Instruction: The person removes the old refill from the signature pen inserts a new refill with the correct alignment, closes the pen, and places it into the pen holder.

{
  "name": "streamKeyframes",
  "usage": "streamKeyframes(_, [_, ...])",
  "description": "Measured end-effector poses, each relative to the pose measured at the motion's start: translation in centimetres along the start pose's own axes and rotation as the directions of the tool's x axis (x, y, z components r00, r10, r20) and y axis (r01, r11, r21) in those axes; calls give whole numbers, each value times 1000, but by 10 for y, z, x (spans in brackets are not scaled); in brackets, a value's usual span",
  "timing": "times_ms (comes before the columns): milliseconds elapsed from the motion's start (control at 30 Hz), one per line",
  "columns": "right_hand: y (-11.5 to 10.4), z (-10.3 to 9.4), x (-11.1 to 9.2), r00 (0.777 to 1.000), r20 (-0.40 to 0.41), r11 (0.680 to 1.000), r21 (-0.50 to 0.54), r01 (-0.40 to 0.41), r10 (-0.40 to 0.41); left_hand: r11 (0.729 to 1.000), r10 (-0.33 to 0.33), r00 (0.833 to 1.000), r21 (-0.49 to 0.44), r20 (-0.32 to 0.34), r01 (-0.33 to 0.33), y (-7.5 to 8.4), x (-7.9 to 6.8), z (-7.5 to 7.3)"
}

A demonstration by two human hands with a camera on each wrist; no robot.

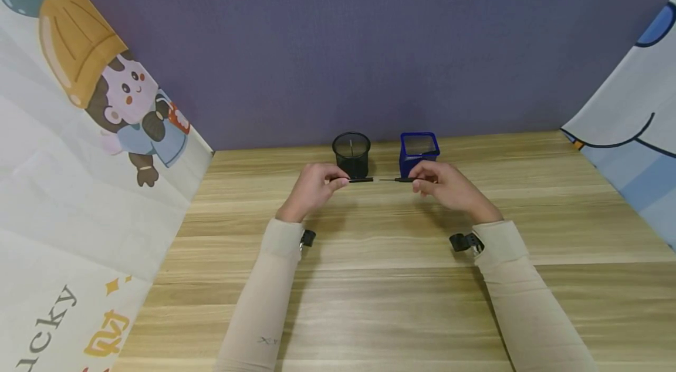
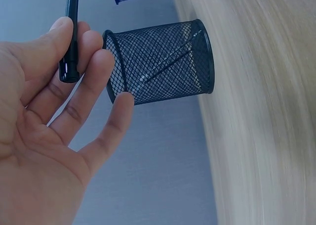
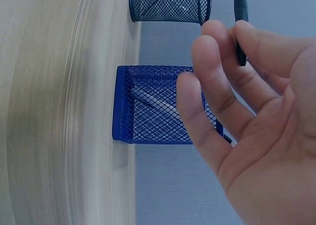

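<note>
My left hand [image 1: 315,187] pinches a slim black pen-like tube [image 2: 72,42] between thumb and fingers, its far end pointing right. Opposite it, my right hand [image 1: 442,183] pinches a small screwdriver-like tool with a black handle [image 3: 240,10]. The tool's thin metal shaft [image 1: 387,179] points left at the tube, a small gap apart. Just behind the left hand stands a round black mesh cup [image 1: 352,152] with thin sticks inside. A square blue mesh cup [image 1: 419,146] stands behind the right hand, partly hidden by it, and contains a pen-like item [image 3: 158,104].
Both cups stand on a wood-grain table [image 1: 380,290] near its back edge. A dark blue-grey panel [image 1: 369,43] rises behind them. Printed white sheets hang at the left [image 1: 63,196] and right [image 1: 634,119]. Each wrist wears a small black camera.
</note>
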State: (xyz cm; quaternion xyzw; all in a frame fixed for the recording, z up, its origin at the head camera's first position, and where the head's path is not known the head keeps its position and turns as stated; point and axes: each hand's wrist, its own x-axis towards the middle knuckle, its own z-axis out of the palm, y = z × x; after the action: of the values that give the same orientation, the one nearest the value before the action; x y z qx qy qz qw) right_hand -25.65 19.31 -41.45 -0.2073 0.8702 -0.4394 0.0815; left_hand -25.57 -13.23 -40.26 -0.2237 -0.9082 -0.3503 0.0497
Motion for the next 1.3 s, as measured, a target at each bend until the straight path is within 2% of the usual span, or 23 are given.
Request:
streamKeyframes(733, [-1,-2,-3,1000,-11,1000,-5,-16,16,1000,13,1000,14,-8,-13,-5,-1,-2])
streamKeyframes(1100, [0,-1,-1,1000,-4,1000,8,0,0,994,37,998,98,45,-41,-13,1,8])
streamKeyframes(1300, [2,0,0,1000,-6,1000,4,5,-5,990,19,994,138,103,-33,-15,2,18])
